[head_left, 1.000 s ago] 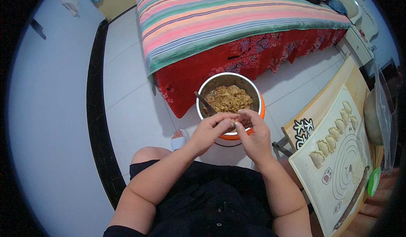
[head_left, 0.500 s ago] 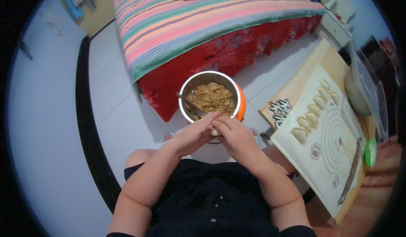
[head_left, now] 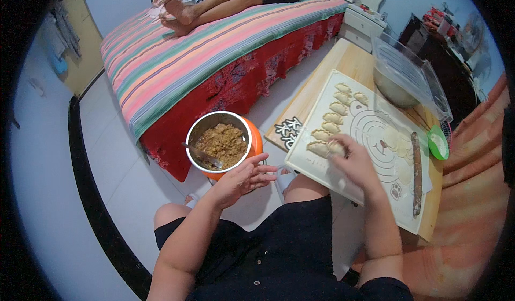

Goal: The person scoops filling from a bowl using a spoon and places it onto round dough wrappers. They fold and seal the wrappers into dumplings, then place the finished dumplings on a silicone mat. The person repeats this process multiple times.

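Note:
My right hand (head_left: 355, 161) is over the white printed mat (head_left: 301, 159), its fingers closed round a pale folded dumpling (head_left: 336, 148) at the near end of a row of dumplings (head_left: 332, 118). My left hand (head_left: 245, 178) hangs in the air by the near right side of a metal pot (head_left: 189, 140), fingers stretched out and apart, nothing in it. Brown minced filling (head_left: 225, 142) fills part of the pot, and a spoon (head_left: 203, 154) leans in it. Farther right on the mat lie flat dough rounds (head_left: 398, 142) and a dark rolling pin (head_left: 416, 175).
The mat rests on a wooden table (head_left: 316, 89). A clear plastic bin (head_left: 402, 59) and a green bowl of white powder (head_left: 439, 144) stand at its right side. An orange support (head_left: 257, 146) is under the pot. Another person's legs (head_left: 222, 3) lie on the striped bed (head_left: 214, 49).
My hands were together by the pot, around a pale piece of dough; now they are apart. The right has gone over to the mat with a dumpling. The view has turned right.

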The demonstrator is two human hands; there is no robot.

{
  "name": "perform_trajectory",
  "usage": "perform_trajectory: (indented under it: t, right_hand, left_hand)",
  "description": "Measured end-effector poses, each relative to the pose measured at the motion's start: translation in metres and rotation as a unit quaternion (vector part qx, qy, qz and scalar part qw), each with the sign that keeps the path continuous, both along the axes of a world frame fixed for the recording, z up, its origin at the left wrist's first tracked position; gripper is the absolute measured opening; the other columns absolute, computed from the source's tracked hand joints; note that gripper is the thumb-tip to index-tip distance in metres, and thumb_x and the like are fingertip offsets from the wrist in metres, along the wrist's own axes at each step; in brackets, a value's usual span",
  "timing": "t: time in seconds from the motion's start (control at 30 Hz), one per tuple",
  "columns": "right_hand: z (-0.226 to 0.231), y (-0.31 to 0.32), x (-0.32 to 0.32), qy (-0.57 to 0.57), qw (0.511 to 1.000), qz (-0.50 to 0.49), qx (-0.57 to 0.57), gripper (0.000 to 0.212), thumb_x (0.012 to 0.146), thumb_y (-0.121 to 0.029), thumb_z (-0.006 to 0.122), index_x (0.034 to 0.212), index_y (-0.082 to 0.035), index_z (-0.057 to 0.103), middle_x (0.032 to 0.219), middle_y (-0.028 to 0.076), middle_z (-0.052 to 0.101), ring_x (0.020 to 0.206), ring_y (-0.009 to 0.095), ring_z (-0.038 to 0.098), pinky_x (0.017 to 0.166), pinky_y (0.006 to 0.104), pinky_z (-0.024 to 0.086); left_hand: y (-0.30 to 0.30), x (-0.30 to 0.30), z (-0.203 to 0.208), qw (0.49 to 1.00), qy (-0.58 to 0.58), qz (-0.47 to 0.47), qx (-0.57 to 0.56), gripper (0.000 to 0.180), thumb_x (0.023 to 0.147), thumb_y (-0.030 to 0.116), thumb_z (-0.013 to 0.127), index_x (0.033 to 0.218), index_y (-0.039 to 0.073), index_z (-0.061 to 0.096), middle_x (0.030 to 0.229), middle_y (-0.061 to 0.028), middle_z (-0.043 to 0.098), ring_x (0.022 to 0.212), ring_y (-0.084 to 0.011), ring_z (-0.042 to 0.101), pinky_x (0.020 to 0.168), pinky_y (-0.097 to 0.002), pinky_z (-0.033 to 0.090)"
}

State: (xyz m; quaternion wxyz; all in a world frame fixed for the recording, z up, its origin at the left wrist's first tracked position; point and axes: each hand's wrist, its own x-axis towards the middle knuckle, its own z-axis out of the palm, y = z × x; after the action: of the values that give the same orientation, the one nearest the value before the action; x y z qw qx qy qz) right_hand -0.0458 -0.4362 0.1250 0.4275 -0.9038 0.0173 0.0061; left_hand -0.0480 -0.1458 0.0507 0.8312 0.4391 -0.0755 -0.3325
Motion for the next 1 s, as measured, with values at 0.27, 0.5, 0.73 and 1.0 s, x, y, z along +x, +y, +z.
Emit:
perform_trajectory:
  t: [0.27, 0.5, 0.73, 1.0]
  right_hand:
    - [-0.035, -0.12, 0.125, -0.083, 0.964, -0.139, -0.21, 0.039, 0.07, -0.013, 0.068, 0.107, -0.006, 0.062, 0.103, 0.018, 0.063, 0.099, 0.032, 0.06, 0.086, 0.0373, 0.046]
    - [-0.05, -0.14, 0.137, -0.081, 0.98, -0.122, -0.135, 0.039, 0.074, -0.016, 0.067, 0.112, -0.009, 0.062, 0.105, 0.015, 0.063, 0.096, 0.028, 0.061, 0.084, 0.0354, 0.047]
    - [-0.01, -0.195, 0.065, 0.0, 0.969, -0.226, 0.102, 0.029, 0.088, -0.005, 0.05, 0.116, -0.004, 0.058, 0.106, 0.006, 0.058, 0.093, 0.016, 0.053, 0.077, 0.0278, 0.045]
    - [-0.036, -0.234, 0.053, -0.084, 0.957, 0.013, -0.278, 0.03, 0.075, 0.001, 0.06, 0.104, -0.002, 0.061, 0.103, 0.013, 0.058, 0.094, 0.029, 0.054, 0.083, 0.034, 0.044]
  left_hand:
    - [-0.012, 0.0, -0.015, 0.996, -0.025, -0.018, 0.079, 0.051, 0.097, 0.028, 0.045, 0.14, 0.005, 0.031, 0.127, -0.01, 0.051, 0.113, -0.0164, 0.053, 0.097, -0.0299, 0.041]
    - [-0.018, 0.005, -0.025, 0.997, 0.0, 0.037, 0.065, 0.044, 0.097, 0.023, 0.046, 0.135, 0.003, 0.038, 0.123, -0.0107, 0.053, 0.106, -0.0146, 0.057, 0.093, -0.0293, 0.045]
    - [-0.018, 0.004, -0.024, 0.991, 0.057, 0.119, 0.006, 0.037, 0.096, 0.018, 0.047, 0.129, 0.001, 0.044, 0.108, -0.0095, 0.061, 0.094, -0.0157, 0.063, 0.085, -0.0307, 0.05]
    - [-0.019, 0.005, -0.03, 0.98, 0.064, 0.182, 0.043, 0.035, 0.096, 0.018, 0.046, 0.127, 0.002, 0.045, 0.106, -0.0076, 0.061, 0.091, -0.0143, 0.062, 0.081, -0.0283, 0.052]
